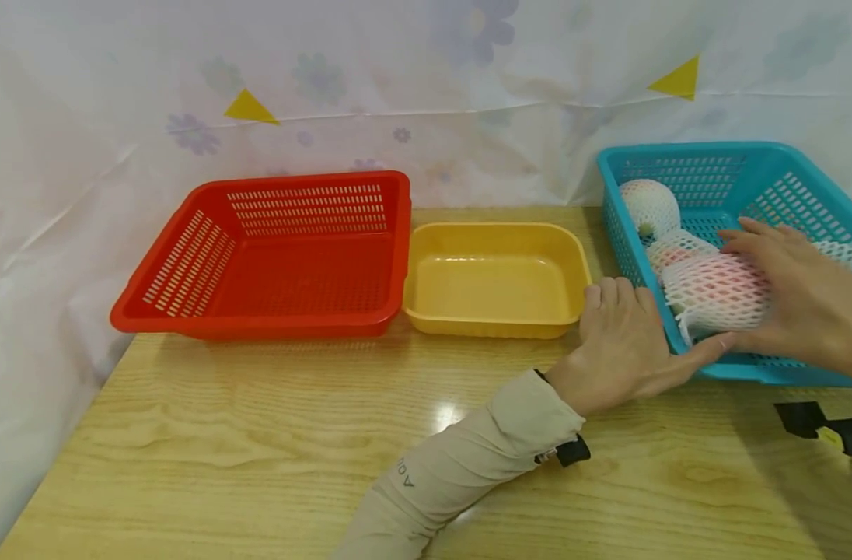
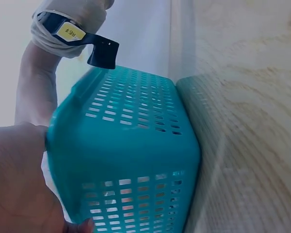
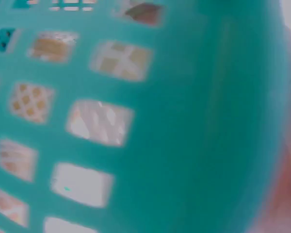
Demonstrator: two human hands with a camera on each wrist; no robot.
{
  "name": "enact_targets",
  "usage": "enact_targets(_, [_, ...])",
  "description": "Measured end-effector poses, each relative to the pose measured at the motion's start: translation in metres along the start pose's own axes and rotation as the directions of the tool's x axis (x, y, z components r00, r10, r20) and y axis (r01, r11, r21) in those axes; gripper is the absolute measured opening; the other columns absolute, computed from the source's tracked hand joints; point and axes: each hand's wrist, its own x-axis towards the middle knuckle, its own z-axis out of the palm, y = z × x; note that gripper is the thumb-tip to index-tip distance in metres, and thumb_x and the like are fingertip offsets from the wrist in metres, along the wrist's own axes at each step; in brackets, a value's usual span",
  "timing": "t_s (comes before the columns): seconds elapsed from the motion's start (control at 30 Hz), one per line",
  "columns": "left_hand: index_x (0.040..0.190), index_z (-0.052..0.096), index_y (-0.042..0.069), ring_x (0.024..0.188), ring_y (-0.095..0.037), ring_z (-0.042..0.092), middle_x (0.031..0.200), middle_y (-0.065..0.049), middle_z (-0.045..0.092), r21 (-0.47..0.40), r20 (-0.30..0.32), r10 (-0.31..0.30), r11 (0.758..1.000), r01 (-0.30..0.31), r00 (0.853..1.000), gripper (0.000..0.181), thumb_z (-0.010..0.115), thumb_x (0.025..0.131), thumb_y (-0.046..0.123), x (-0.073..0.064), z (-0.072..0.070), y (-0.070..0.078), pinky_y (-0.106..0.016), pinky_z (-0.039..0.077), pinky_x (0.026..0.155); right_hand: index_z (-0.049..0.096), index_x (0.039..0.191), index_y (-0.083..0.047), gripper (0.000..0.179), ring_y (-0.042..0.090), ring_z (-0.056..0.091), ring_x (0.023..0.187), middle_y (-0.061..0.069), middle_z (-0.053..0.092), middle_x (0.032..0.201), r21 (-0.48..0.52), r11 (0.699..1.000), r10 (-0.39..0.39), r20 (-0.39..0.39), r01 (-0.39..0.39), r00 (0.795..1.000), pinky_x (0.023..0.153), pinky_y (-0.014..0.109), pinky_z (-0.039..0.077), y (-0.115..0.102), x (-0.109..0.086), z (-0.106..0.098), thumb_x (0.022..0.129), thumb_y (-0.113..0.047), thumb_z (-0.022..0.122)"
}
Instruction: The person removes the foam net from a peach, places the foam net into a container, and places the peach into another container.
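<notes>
Beige sleeve (image 1: 461, 459) closest to the lens, leading up to left hand (image 1: 622, 346) just outside the blue basket (image 1: 765, 183): thumb across the near-left corner, fingers foreshortened, so cannot tell whether clamped on the rim or merely resting. Over to right hand (image 1: 804, 292) now, inside the basket and wrapped round a netted fruit (image 1: 716, 292) low in that same corner, thumbs close together, perhaps touching. Careful here: could lose hold through loose netting sliding over the fruit, or bruise it by squeezing too hard. Could also snag on the rim by that white net tail (image 1: 685, 327), or bump the left thumb, right there at the edge. Packed close behind, two more fruits (image 1: 651, 206), liable to roll if knocked. Just left of the left fingers, yellow tray (image 1: 496, 288), easy to nudge with any shove of the basket. Red basket (image 1: 293, 272) farther left, less at risk.
</notes>
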Motion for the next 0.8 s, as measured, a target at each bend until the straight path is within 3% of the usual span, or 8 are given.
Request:
enact_targets(0.1, [0.083,0.056,0.022,0.066,-0.013,0.041,0.074,0.004,0.047,0.004,-0.017,0.024,1.0,-0.024,1.0,0.077,0.01,0.082,0.083,-0.004,-0.003,-0.002,-0.027,0.029,0.061,0.039,0.131,0.009,0.11,0.051,0.055,0.093,0.039,0.05,0.112,-0.03,1.0,0.006,-0.034,-0.007,0.999,0.077,0.059,0.045,-0.008,-0.004,-0.006,0.041,-0.014,0.097])
enact_targets(0.17, [0.085,0.056,0.021,0.066,-0.014,0.041,0.075,0.004,0.047,0.002,-0.025,0.038,0.999,-0.038,0.999,0.077,0.01,0.083,0.083,-0.007,-0.007,-0.004,-0.027,0.029,0.061,0.04,0.127,0.008,0.11,0.045,0.056,0.07,0.037,0.053,0.098,-0.05,0.999,-0.01,-0.069,0.007,0.998,0.055,0.055,0.044,-0.012,-0.005,-0.009,0.036,-0.012,0.098])
enact_targets(0.27, [0.088,0.057,0.02,0.067,-0.014,0.042,0.076,0.004,0.048,0.005,-0.073,0.074,0.997,-0.074,0.995,0.074,0.012,0.086,0.079,-0.013,-0.013,-0.009,-0.027,0.029,0.06,0.041,0.126,0.009,0.112,0.044,0.057,0.062,0.038,0.055,0.095,-0.053,0.998,-0.048,-0.108,0.042,0.993,0.05,0.054,0.044,-0.018,-0.006,-0.014,0.032,-0.013,0.098])
enact_targets(0.33, [0.09,0.058,0.02,0.068,-0.013,0.042,0.078,0.004,0.049,0.006,-0.117,0.094,0.996,-0.094,0.989,0.073,0.014,0.087,0.078,-0.018,-0.017,-0.012,-0.026,0.03,0.06,0.041,0.126,0.01,0.116,0.046,0.057,0.063,0.039,0.054,0.097,-0.053,0.997,-0.06,-0.134,0.053,0.989,0.051,0.055,0.045,-0.022,-0.007,-0.017,0.036,-0.034,0.099])
enact_targets(0.43, [0.091,0.056,0.02,0.072,-0.012,0.041,0.082,0.005,0.049,0.012,-0.146,0.131,0.991,-0.131,0.981,0.064,0.021,0.09,0.073,-0.027,-0.024,-0.02,-0.025,0.03,0.064,0.042,0.126,0.012,0.123,0.048,0.057,0.063,0.039,0.054,0.097,-0.035,0.997,-0.07,-0.187,0.065,0.98,0.049,0.053,0.045,-0.029,-0.008,-0.021,0.05,-0.079,0.074])
enact_targets(0.53, [0.095,0.055,0.019,0.078,-0.011,0.039,0.087,0.006,0.048,0.008,-0.153,0.166,0.986,-0.167,0.974,0.045,0.038,0.092,0.061,-0.035,-0.03,-0.031,-0.023,0.03,0.069,0.043,0.126,0.012,0.122,0.047,0.057,0.062,0.037,0.056,0.096,-0.019,0.996,-0.084,-0.24,0.082,0.967,0.046,0.04,0.045,-0.034,-0.008,-0.022,0.06,-0.091,0.038])
enact_targets(0.63, [0.097,0.052,0.018,0.08,-0.011,0.037,0.087,0.005,0.045,0.0,-0.133,0.176,0.984,-0.177,0.975,0.028,0.052,0.091,0.044,-0.043,-0.035,-0.045,-0.023,0.028,0.07,0.045,0.125,0.009,0.115,0.043,0.057,0.059,0.033,0.058,0.096,0.004,0.995,-0.092,-0.277,0.097,0.956,0.047,0.02,0.037,-0.038,-0.009,-0.022,0.06,-0.086,0.053])
enact_targets(0.8, [0.091,0.052,0.014,0.076,-0.013,0.039,0.082,0.003,0.045,0.004,-0.225,0.153,0.988,-0.156,0.962,0.012,0.056,0.087,0.025,-0.055,-0.033,-0.075,-0.023,0.028,0.067,0.047,0.125,0.005,0.109,0.038,0.057,0.058,0.028,0.06,0.095,0.028,0.994,-0.093,-0.307,0.107,0.947,0.05,0.011,0.031,-0.049,-0.01,-0.022,0.044,-0.055,0.089])
